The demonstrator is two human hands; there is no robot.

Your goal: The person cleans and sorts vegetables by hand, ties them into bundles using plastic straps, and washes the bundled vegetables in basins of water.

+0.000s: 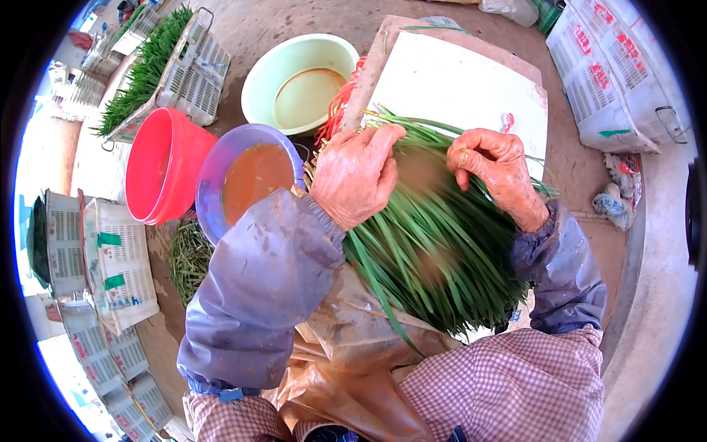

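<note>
Leftmost, one white crate of greens (158,62) lies beyond one red bucket (163,166); right of the bucket stand two basins (294,74), one holding brown water. Further right, the left hand (353,177) closes over one bundle of green chives (431,243), the right hand (493,169) pinches its stalks, both above one white board (456,85). Crate writing (615,59) is red, unreadable.

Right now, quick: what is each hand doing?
Left hand: closed over the root end of the bunch of green chives.
Right hand: fingers curled on the same bunch, its grip partly hidden.
</note>
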